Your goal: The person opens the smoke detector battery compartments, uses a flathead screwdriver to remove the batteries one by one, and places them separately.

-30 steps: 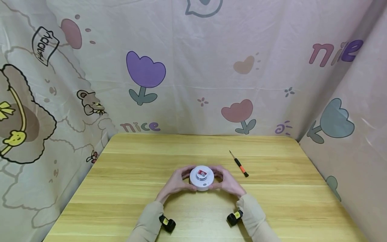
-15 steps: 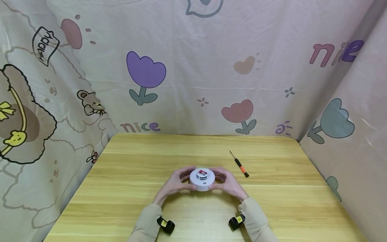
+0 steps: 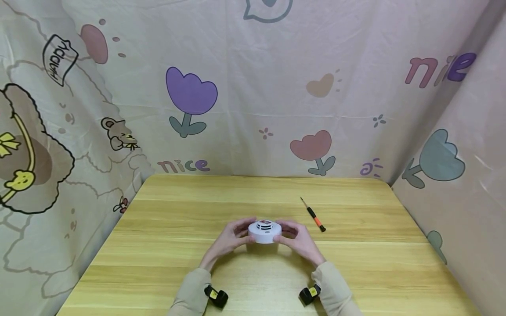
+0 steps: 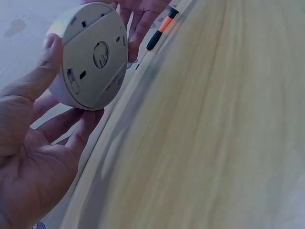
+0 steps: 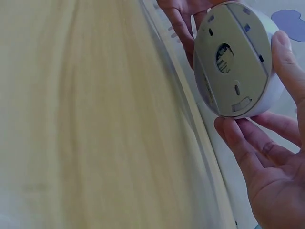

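White disc: raised above the table, about midway across its width; slotted crown uppermost, bearing a red label seen edge-on, and underside turned partly toward the wrists.
Underside: pale and flat, with a round hole near the middle and small slots about it; shown only in the wrist views.
Left hand: grips the disc's left side, thumb on the near wall, fingers bent round the far side; the disc lies to its right.
Right hand: holds the opposite side in a mirrored grip; the disc lies to its left.
Axis: the disc is round, with no long axis in its face; the two hands flank it across one diameter, neither visibly nearer.
Screwdriver: lies on the table beyond and to the right of the right hand, the nearer of the two, and touches neither; shaft directed away and leftward, black-and-orange handle toward the person.
Sleeves: beige, with a black camera at each wrist.
Backdrop: pale printed cloth behind the table and at both sides.
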The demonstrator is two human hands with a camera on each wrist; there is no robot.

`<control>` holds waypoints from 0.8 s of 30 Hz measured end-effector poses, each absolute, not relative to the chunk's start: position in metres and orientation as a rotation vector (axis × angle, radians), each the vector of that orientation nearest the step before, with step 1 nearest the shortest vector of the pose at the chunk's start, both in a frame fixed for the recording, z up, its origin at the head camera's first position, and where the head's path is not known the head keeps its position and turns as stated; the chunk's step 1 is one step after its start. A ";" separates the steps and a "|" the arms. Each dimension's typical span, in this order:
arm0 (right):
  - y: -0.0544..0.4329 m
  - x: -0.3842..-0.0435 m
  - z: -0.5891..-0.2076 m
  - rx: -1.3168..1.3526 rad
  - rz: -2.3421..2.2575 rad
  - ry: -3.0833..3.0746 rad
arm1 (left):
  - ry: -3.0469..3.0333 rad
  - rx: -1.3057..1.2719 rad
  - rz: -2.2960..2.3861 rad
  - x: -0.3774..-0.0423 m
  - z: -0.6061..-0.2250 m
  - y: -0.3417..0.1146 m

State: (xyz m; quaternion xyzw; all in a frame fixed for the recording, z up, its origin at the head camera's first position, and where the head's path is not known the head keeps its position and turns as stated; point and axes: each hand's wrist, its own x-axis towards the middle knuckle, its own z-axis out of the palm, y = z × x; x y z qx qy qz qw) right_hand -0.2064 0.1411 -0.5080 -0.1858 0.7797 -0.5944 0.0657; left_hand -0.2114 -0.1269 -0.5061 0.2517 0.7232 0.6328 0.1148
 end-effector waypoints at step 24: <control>0.146 -0.205 -0.513 -0.662 -1.786 2.468 | 2.256 0.545 1.839 -0.208 -0.512 -0.120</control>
